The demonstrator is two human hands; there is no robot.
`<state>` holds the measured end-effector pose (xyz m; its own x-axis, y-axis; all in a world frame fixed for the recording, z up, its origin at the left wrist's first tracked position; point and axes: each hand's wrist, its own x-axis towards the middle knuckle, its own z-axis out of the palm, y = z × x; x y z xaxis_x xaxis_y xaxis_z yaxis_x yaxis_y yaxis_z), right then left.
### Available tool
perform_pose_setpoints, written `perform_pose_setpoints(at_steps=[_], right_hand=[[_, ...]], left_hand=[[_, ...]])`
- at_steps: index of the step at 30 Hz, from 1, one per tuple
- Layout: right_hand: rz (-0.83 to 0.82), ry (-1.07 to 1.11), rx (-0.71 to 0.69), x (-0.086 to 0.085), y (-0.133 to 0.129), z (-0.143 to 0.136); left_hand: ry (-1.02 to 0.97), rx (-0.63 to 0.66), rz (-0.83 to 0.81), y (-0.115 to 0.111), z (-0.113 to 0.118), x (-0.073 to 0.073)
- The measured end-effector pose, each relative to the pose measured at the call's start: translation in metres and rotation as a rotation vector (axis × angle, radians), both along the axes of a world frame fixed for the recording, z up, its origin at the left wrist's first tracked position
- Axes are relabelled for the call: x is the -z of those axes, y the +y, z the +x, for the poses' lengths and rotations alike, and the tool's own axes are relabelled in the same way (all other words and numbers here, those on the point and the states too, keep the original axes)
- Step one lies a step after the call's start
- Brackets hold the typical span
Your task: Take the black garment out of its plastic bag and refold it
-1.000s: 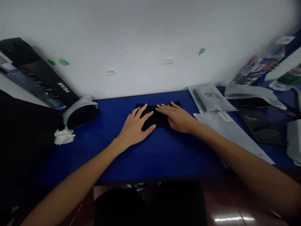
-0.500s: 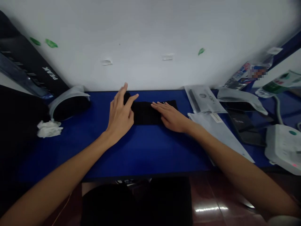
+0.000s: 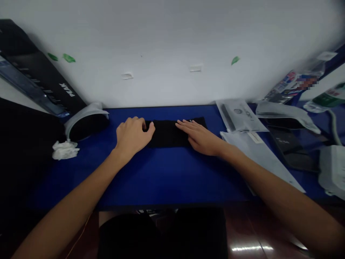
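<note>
A flat strip of black fabric (image 3: 168, 133), perhaps a folded sock, lies lengthwise on the blue tabletop, with a small white mark near its upper right end. My left hand (image 3: 132, 135) is curled over its left end, fingers bent down and thumb on the fabric; the fingertips are partly hidden. On the right part rests my right hand (image 3: 201, 138), palm down with fingers stretched out flat, pressing on the cloth and holding nothing.
To the right lie a printed zip pouch (image 3: 242, 115), a frosted plastic bag (image 3: 260, 158), a dark packet (image 3: 293, 147) and a white power strip (image 3: 334, 172). At left are a black PEAK box (image 3: 45, 68), a pouch with black contents (image 3: 88, 124) and crumpled tissue (image 3: 65, 149). A wall (image 3: 161, 86) rises behind.
My left hand has come down from its raised, spread pose and curled onto the fabric's left end. The right hand stays flat on the cloth. The view has shifted slightly.
</note>
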<state>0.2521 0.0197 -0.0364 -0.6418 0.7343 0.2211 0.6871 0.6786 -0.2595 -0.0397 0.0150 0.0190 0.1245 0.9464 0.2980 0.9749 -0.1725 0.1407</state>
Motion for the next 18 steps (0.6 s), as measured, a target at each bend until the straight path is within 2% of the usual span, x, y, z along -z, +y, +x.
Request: perform_pose_setpoints(at_steps=[4, 7, 12, 16, 18], right_hand=[[-0.011, 0.033, 0.012, -0.001, -0.002, -0.003], [-0.015, 0.101, 0.011, -0.007, -0.006, -0.007], [0.066, 0.238, 0.082, -0.019, -0.011, -0.012], [0.079, 0.216, 0.092, -0.023, -0.011, -0.015], [0.036, 0.193, 0.056, -0.021, -0.011, -0.016]], left_hand=[[0.038, 0.131, -0.028, 0.001, 0.001, 0.016], [-0.018, 0.121, -0.045, 0.001, 0.001, 0.023], [-0.049, 0.077, -0.021, -0.001, -0.001, 0.017], [-0.114, 0.172, 0.14, -0.001, 0.001, 0.009], [-0.165, 0.243, 0.142, -0.001, 0.005, 0.01]])
